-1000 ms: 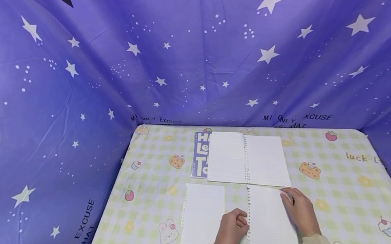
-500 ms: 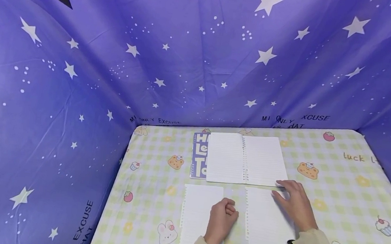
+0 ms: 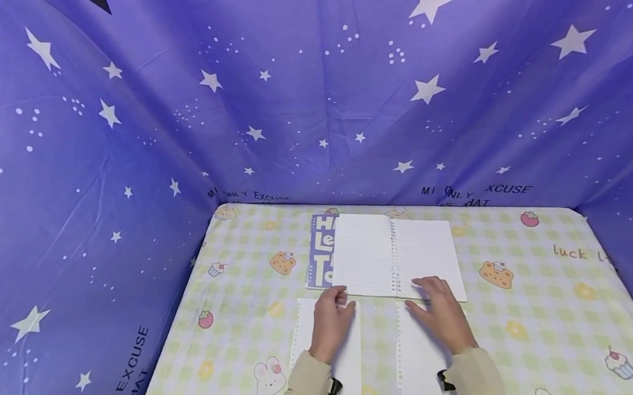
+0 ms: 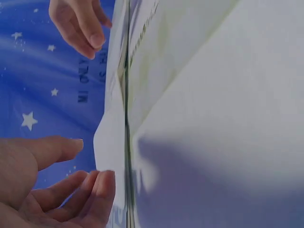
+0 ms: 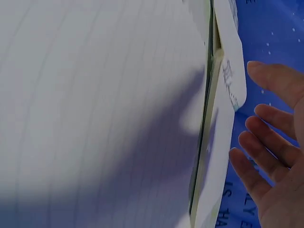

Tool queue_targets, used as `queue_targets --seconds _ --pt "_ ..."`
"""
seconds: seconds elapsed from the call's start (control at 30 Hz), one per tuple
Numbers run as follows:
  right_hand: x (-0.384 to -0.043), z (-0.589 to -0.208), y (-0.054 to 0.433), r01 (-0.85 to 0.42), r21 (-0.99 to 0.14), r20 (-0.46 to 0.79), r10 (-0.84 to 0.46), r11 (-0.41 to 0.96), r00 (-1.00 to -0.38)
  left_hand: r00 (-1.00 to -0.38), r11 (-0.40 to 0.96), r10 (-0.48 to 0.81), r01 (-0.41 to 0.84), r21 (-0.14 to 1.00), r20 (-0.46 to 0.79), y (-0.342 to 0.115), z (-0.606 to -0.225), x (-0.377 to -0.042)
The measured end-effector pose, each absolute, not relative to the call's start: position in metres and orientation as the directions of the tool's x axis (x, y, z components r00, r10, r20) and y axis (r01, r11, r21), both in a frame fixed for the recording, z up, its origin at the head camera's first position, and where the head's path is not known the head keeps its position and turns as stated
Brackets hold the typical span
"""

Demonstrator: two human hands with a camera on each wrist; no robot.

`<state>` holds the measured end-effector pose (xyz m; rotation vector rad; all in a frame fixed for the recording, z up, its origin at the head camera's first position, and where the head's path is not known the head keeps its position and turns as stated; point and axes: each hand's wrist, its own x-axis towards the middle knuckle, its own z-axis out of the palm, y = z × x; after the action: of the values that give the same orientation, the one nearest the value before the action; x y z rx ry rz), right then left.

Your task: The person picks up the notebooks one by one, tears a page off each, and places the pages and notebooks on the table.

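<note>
An open spiral notebook [image 3: 364,254] with lined white pages lies toward the back of the table. Two loose lined sheets with torn perforated edges lie in front of it: a left sheet [image 3: 352,381] and a right sheet [image 3: 412,381]. My left hand [image 3: 331,324] hovers over the left sheet near the notebook's lower left edge. In the left wrist view its thumb and loosely bent fingers stand apart with nothing between them. My right hand [image 3: 443,314] reaches over the notebook's lower right page, fingers spread. The right wrist view shows that hand [image 5: 280,142] holding nothing.
A purple cover [image 3: 320,249] with white lettering sticks out from under the notebook's left side. A checked tablecloth [image 3: 246,319] with cartoon prints covers the table. Blue-purple curtains [image 3: 281,91] with white stars hang behind and beside it.
My left hand has moved left and away from me, from beside the right sheet to the notebook's lower left. My right hand has slid left off that sheet's upper corner, over the notebook's right page.
</note>
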<state>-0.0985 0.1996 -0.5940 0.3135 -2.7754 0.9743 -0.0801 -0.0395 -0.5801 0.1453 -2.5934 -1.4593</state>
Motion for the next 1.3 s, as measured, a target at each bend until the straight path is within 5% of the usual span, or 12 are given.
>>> queue_targets --seconds 0.37,1.3 --pt "-0.115 -0.594 0.163 -0.267 -0.594 0.135 -0.233 0.759 -0.963 -0.975 0.587 -0.202 -0.045 0.809 0.092 -0.054 -0.582 -0.096" --pt "-0.121 -0.606 0.153 -0.354 -0.498 0.179 -0.306 0.792 -0.935 -0.990 0.533 -0.135 -0.030 0.845 0.050 -0.058 -0.584 -0.100"
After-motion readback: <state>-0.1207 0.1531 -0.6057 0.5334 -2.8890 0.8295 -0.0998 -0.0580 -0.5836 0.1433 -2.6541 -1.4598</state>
